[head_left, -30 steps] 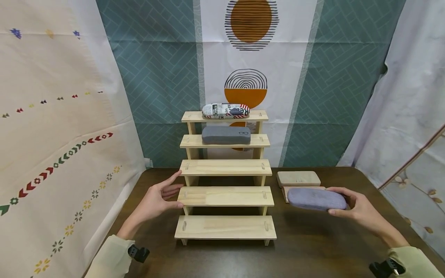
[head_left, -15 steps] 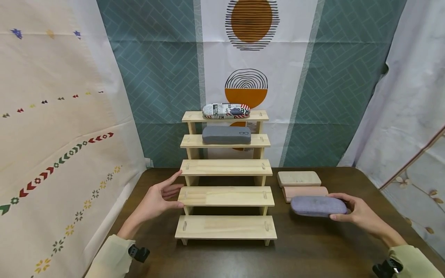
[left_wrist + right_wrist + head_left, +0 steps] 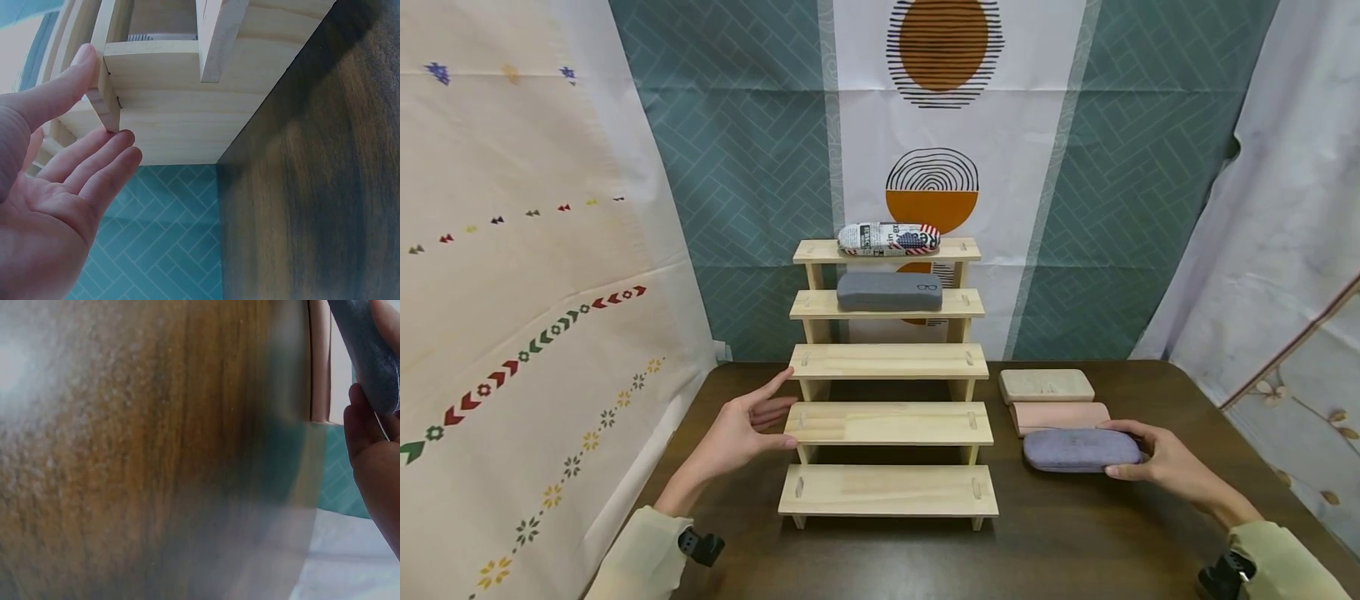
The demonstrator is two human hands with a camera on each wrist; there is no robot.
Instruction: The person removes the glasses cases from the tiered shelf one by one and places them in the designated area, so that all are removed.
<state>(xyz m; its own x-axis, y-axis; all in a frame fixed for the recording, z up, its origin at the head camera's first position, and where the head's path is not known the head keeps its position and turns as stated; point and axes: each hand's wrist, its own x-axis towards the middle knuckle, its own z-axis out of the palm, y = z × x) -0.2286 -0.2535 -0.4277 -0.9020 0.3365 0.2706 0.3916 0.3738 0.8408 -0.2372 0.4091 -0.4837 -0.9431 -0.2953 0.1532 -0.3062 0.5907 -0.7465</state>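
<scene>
My right hand (image 3: 1161,462) pinches the right end of a purple-blue glasses case (image 3: 1078,450) between thumb and fingers, right of a stepped wooden display rack (image 3: 887,423). In the right wrist view the held case (image 3: 369,353) appears tilted over the brown table. Just behind it lies a pink glasses case (image 3: 1056,414), and farther back a cream one (image 3: 1047,385). My left hand (image 3: 737,429) touches the rack's left side, index finger at the middle shelf, thumb at the shelf below. The left wrist view shows its fingers (image 3: 103,169) fairly straight beside a shelf end.
On the rack's top shelf lies a newspaper-and-flag print case (image 3: 889,239). A grey glasses case (image 3: 889,292) sits one shelf lower. Patterned cloths hang at the back (image 3: 737,167) and both sides of the dark wooden table (image 3: 925,567).
My right hand has lowered the purple-blue case toward the front, then shifted it slightly left, uncovering the pink case behind it. My left hand stays at the rack.
</scene>
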